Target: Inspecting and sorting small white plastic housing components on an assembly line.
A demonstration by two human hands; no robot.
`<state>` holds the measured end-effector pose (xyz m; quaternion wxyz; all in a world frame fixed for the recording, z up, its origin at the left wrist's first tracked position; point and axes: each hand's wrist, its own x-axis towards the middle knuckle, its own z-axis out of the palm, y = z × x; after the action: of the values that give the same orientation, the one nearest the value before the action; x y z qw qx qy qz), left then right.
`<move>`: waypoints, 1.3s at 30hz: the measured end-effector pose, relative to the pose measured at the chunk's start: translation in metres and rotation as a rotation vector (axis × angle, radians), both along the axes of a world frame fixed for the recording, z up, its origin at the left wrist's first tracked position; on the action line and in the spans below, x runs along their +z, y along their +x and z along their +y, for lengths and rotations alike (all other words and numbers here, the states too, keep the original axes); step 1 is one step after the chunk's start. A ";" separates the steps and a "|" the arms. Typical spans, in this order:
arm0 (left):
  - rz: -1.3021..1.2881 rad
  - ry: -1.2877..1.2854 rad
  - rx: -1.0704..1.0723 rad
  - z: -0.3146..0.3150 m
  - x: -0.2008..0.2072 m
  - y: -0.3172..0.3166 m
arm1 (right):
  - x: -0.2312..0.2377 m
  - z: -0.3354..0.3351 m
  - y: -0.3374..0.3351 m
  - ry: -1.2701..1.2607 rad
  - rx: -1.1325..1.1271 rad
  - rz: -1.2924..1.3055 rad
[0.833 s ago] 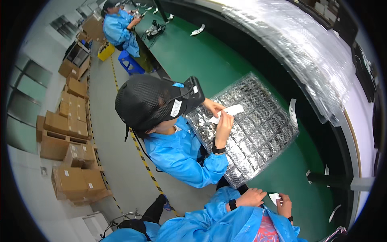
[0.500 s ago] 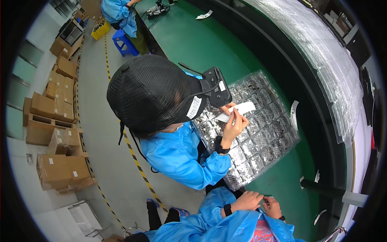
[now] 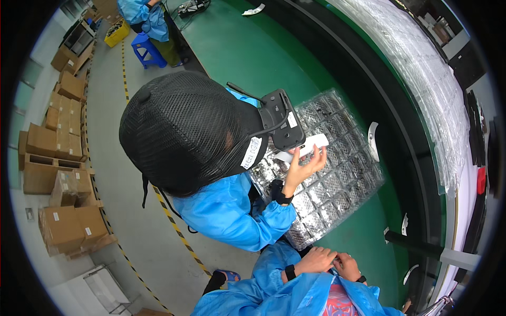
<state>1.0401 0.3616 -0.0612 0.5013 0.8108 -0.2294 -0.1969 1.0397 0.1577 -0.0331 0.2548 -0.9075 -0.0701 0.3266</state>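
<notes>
At the lower edge, in front of a blue smock, my left hand and my right hand are close together over the green bench. Fingers on both hands are curled inward, their tips meeting. Whatever lies between them is hidden or too small to name. The corner of a clear compartmented plastic tray is just beyond my left hand. Over that tray, a co-worker's hand holds a curved white strip.
The co-worker, in a black mesh cap, stands close at left. More curved white pieces lie along the bench. A dark bar juts in at right. Stacked clear trays line the far side. Cartons stand at left.
My hands have drawn closer together, and the small light-edged bit near my right fingertips is now out of sight. The co-worker has shifted their grip on the strip. The view has swung slightly.
</notes>
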 end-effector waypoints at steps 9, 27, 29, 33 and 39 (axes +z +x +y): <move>-0.017 0.037 -0.011 0.005 -0.002 0.005 | 0.000 0.007 0.007 -0.009 0.014 0.016; -0.075 0.072 -0.079 0.001 0.010 0.018 | 0.008 -0.001 0.018 0.000 -0.038 -0.052; -0.093 0.068 -0.027 0.009 0.025 0.024 | 0.007 -0.002 0.019 0.006 0.021 -0.059; -0.084 0.096 -0.071 0.001 0.020 0.017 | 0.002 -0.010 0.014 0.034 0.018 -0.126; -0.099 0.135 -0.104 -0.003 0.019 0.007 | -0.002 -0.019 0.008 0.087 -0.071 -0.134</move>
<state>1.0476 0.3587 -0.0426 0.4228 0.8383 -0.2819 -0.1973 1.0475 0.1388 -0.0350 0.3002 -0.9172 -0.0688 0.2527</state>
